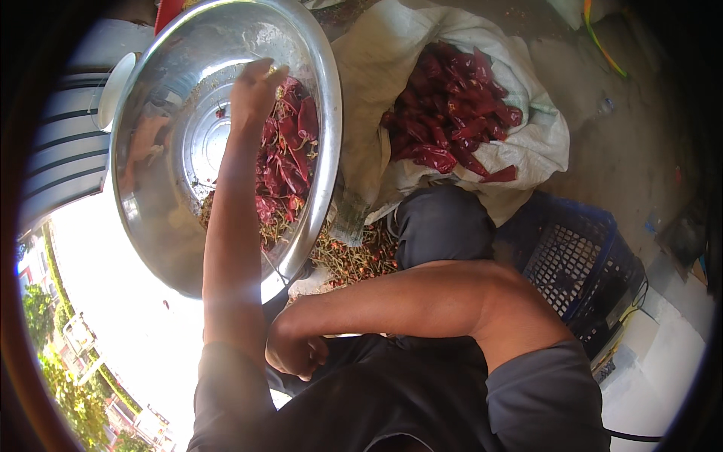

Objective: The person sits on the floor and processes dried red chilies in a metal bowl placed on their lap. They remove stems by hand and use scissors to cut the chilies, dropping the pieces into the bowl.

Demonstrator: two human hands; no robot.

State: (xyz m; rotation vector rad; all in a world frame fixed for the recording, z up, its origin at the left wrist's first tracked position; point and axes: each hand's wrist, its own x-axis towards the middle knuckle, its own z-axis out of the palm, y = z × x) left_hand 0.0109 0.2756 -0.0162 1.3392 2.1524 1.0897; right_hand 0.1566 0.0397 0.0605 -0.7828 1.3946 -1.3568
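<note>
My left hand [255, 87] is inside a large stainless steel basin [152, 226], just above the upper end of a heap of dried red chilli peppers [289, 135]. Its fingers are partly spread and blurred, and whether they hold anything cannot be told. My right hand [296, 353] rests low by my lap with its fingers curled; its palm is hidden, so a held thing cannot be ruled out. Stems and seeds lie among the peppers in the basin. Right of the basin, an open white woven sack [542, 141] holds many dried red chilli peppers [446, 113].
Loose pepper stems [361, 257] lie on the floor between the basin and my knee [446, 226]. A blue plastic crate [565, 260] is at the right, beside my leg. A pale bucket [116, 93] stands behind the basin's left rim.
</note>
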